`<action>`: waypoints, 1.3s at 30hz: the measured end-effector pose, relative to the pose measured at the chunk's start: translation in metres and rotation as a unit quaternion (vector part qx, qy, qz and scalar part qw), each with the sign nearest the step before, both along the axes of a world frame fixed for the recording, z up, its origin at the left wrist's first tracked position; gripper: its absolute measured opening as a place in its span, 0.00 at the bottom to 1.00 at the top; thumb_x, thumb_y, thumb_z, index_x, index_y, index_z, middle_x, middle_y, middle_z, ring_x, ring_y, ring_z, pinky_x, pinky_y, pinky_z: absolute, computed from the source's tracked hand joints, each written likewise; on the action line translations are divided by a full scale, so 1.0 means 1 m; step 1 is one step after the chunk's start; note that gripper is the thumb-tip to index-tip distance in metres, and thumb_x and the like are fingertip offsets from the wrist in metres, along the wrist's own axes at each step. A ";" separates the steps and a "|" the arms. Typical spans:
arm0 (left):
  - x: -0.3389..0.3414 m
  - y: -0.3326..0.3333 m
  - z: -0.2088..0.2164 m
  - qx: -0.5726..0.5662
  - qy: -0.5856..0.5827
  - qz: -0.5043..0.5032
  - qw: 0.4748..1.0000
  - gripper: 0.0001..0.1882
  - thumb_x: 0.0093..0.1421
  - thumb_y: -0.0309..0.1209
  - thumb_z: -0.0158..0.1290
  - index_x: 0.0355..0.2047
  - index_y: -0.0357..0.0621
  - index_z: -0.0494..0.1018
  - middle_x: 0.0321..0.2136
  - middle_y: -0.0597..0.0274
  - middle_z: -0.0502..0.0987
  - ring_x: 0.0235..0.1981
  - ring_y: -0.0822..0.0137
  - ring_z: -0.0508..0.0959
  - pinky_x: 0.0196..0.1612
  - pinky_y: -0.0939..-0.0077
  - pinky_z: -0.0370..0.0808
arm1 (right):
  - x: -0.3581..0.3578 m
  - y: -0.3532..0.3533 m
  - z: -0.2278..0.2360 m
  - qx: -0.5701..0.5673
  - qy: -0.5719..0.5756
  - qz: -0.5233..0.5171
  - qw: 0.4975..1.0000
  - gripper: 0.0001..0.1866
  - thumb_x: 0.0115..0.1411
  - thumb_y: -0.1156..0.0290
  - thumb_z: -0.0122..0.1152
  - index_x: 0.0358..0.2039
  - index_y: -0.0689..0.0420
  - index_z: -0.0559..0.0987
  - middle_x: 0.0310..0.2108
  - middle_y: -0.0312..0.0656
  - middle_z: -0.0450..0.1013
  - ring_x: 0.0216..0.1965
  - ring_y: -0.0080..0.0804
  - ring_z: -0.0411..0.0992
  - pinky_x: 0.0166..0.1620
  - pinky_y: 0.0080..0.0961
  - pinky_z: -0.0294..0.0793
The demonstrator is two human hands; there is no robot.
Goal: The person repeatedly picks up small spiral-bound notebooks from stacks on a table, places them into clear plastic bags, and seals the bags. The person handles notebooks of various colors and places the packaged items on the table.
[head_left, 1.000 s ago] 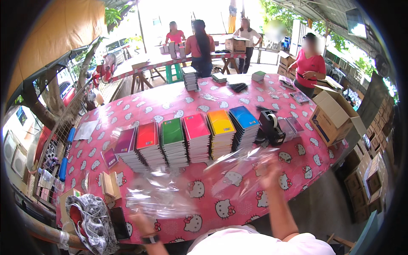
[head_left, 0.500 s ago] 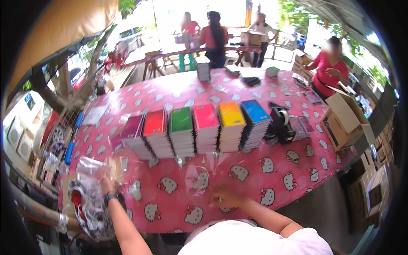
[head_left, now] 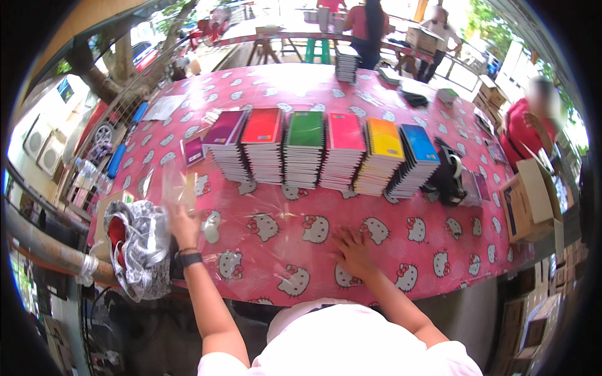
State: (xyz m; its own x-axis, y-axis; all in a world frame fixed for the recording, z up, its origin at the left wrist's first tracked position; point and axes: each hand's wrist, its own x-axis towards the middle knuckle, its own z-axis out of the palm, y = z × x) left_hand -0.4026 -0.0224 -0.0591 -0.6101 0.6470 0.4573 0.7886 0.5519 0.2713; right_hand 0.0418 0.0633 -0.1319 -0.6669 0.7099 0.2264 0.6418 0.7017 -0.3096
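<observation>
My left hand [head_left: 183,224], with a dark watch on its wrist, is at the left of the table, slightly blurred. A clear plastic bag [head_left: 172,182] rises from its fingertips, and the fingers look closed on the bag's near edge. Beside that hand stands a small whitish bottle [head_left: 211,229]. My right hand [head_left: 354,252] rests palm down with fingers spread on the pink cartoon-cat table cover [head_left: 395,235], holding nothing. Ahead of both hands runs a row of spiral notebook stacks: purple [head_left: 226,128], red [head_left: 262,126], green [head_left: 305,130], pink [head_left: 346,131], yellow [head_left: 385,139] and blue [head_left: 419,144].
A crumpled grey-and-white bag [head_left: 141,244] lies at the left edge. Right of the blue stack is a black tape dispenser [head_left: 449,175]. An open cardboard box [head_left: 530,200] stands at the right edge, with a person in red [head_left: 530,128] behind it. More notebooks [head_left: 346,66] stand far back.
The view has tilted down and shifted, so the stacks appear higher. My right hand has settled flat on the cover. The clear plastic now stands up at my left fingertips.
</observation>
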 end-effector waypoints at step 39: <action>0.013 -0.028 0.056 0.331 0.150 0.002 0.932 0.20 0.61 0.24 0.43 0.54 0.35 0.64 0.49 0.49 0.70 0.48 0.57 0.72 0.49 0.69 0.69 | -0.156 0.100 0.066 -0.559 0.600 -0.043 0.571 0.10 0.57 0.64 0.61 0.32 0.57 0.73 0.29 0.43 0.76 0.25 0.27 0.73 0.29 0.21 0.73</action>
